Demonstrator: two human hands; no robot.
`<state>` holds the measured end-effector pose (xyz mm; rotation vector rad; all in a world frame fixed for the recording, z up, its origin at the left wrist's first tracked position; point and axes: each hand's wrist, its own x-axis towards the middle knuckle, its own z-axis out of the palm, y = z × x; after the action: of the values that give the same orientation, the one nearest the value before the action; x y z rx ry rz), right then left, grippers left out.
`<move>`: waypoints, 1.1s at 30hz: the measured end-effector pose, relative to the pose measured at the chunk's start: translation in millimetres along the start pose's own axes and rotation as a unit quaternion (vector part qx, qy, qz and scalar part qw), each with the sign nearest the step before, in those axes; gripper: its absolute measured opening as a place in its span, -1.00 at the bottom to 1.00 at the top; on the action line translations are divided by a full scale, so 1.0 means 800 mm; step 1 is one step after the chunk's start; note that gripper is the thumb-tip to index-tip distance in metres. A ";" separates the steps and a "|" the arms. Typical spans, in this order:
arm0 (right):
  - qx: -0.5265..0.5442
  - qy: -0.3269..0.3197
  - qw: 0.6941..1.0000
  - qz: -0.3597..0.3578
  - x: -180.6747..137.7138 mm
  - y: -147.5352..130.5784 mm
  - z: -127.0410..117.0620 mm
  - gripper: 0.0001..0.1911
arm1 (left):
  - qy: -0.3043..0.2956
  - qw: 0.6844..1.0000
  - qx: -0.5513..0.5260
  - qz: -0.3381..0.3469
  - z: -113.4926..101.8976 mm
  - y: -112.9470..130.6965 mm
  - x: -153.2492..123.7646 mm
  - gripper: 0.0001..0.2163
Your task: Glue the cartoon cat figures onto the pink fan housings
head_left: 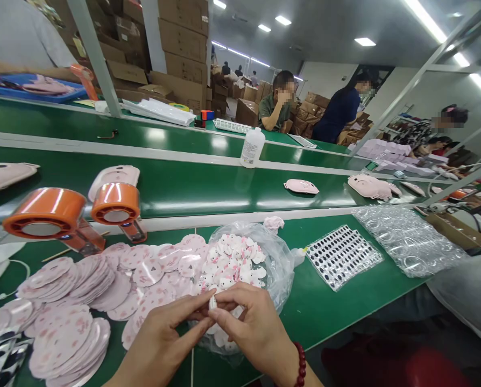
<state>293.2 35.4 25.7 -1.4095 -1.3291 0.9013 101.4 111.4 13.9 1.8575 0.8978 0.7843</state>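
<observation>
**Left hand (162, 336) and right hand (254, 325) close on a tiny white piece (213, 302)**

I see the fingers (194, 305) of both hands drawn together, thumbs and forefingers meeting at the tiny white piece, with the other fingers curled in beneath. The piece sits between the fingertips, mostly hidden, so I can't make out its full shape. I judge it light and easy to drop, perhaps soft; I'd hold it by its edges with a fine pinch.

Just beyond the fingertips, a clear plastic bag (278, 263) lies open, heaped with small white-and-pink figures (232, 263). To the left spread overlapping stacks of round pink printed pads (63, 341), thin and flexible-looking, best lifted from the rim. To the right lie a sheet of small black dots (343, 257) and a sheet of bubble wrap (405, 242), all on the green tabletop (337, 306). A red bead bracelet (301, 365) circles the right wrist.

Farther out, two orange tape dispensers (79, 209) stand at the near edge of a green conveyor belt (184, 191), which carries pink pig-shaped pieces (369, 187). A white plastic bottle (252, 148) stands beyond them. Co-workers (276, 102) and stacked cardboard cartons (184, 48) fill the background.
</observation>
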 end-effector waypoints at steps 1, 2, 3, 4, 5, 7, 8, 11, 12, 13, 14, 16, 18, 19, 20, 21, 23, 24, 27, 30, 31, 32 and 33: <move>-0.003 -0.009 1.000 0.000 -0.002 0.002 0.000 -0.78 | -0.019 1.000 -0.019 -0.003 -0.001 0.002 0.000 -0.71; -0.003 -0.015 1.000 0.003 -0.003 0.004 -0.001 -0.78 | -0.039 0.999 -0.035 -0.008 -0.001 0.003 0.000 -0.70; -0.001 -0.019 1.000 0.006 -0.005 0.008 -0.004 -0.75 | -0.057 0.997 -0.044 -0.014 0.000 0.004 0.000 -0.68; -0.003 -0.023 1.000 0.007 -0.006 0.013 -0.008 -0.72 | -0.070 0.996 -0.043 -0.019 0.000 0.004 0.000 -0.67; -0.018 -0.025 1.000 0.002 -0.007 0.018 -0.013 -0.71 | -0.077 0.996 -0.034 -0.023 0.001 0.003 0.000 -0.66; -0.094 -0.013 0.995 -0.023 -0.006 0.029 -0.024 -0.72 | -0.067 0.997 0.007 -0.026 0.002 -0.002 0.000 -0.57; -0.149 0.000 0.988 -0.039 -0.004 0.033 -0.029 -0.71 | -0.056 0.998 0.033 -0.024 0.002 -0.005 0.000 -0.51; -0.283 0.022 0.954 -0.092 0.008 0.027 -0.028 -0.65 | -0.029 0.994 0.107 -0.016 -0.005 -0.015 -0.003 -0.52; -0.305 0.008 0.946 -0.112 0.014 0.021 -0.022 -0.67 | -0.022 0.992 0.126 -0.016 -0.009 -0.018 -0.003 -0.56; -0.322 -0.022 0.937 -0.131 0.021 0.013 -0.015 -0.69 | -0.016 0.989 0.143 -0.019 -0.014 -0.022 -0.004 -0.60; -0.337 -0.056 0.929 -0.142 0.028 0.006 -0.008 -0.68 | -0.012 0.987 0.158 -0.023 -0.020 -0.026 -0.004 -0.62; -0.376 -0.115 0.909 -0.135 0.042 -0.005 0.005 -0.64 | -0.009 0.982 0.185 -0.030 -0.030 -0.034 -0.002 -0.65; -0.412 -0.134 0.895 -0.109 0.050 -0.010 0.009 -0.70 | -0.015 0.978 0.206 -0.031 -0.037 -0.040 0.001 -0.68; -0.424 -0.128 0.892 -0.095 0.051 -0.011 0.008 -0.75 | -0.020 0.976 0.214 -0.029 -0.038 -0.042 0.002 -0.69; -0.432 -0.118 0.890 -0.084 0.050 -0.012 0.005 -0.78 | -0.026 0.975 0.220 -0.027 -0.038 -0.043 0.003 -0.69; -0.440 -0.109 0.888 -0.075 0.049 -0.014 0.002 -0.79 | -0.030 0.973 0.226 -0.026 -0.037 -0.042 0.004 -0.68; -0.449 -0.097 0.886 -0.065 0.045 -0.017 -0.004 -0.75 | -0.033 0.970 0.239 -0.027 -0.031 -0.040 0.007 -0.67; -0.450 -0.096 0.885 -0.066 0.044 -0.019 -0.005 -0.73 | -0.034 0.968 0.246 -0.031 -0.028 -0.038 0.009 -0.67; -0.442 -0.114 0.886 -0.077 0.049 -0.022 -0.002 -0.72 | -0.040 0.962 0.265 -0.048 -0.018 -0.033 0.019 -0.67; -0.440 -0.116 0.888 -0.066 0.059 -0.018 0.003 -0.81 | -0.047 0.963 0.260 -0.057 -0.015 -0.029 0.030 -0.79; -0.439 -0.111 0.890 -0.060 0.061 -0.016 0.003 -0.82 | -0.046 0.965 0.253 -0.059 -0.016 -0.027 0.032 -0.85; -0.436 -0.106 0.892 -0.055 0.062 -0.014 0.002 -0.83 | -0.044 0.967 0.243 -0.059 -0.018 -0.026 0.034 -0.91; -0.432 -0.101 0.895 -0.050 0.062 -0.013 -0.001 -0.82 | -0.040 0.970 0.231 -0.058 -0.019 -0.026 0.034 -0.97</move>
<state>297.5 83.7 40.3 -1.9032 -2.0910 0.3732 98.4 147.4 5.3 2.1929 1.2003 0.4454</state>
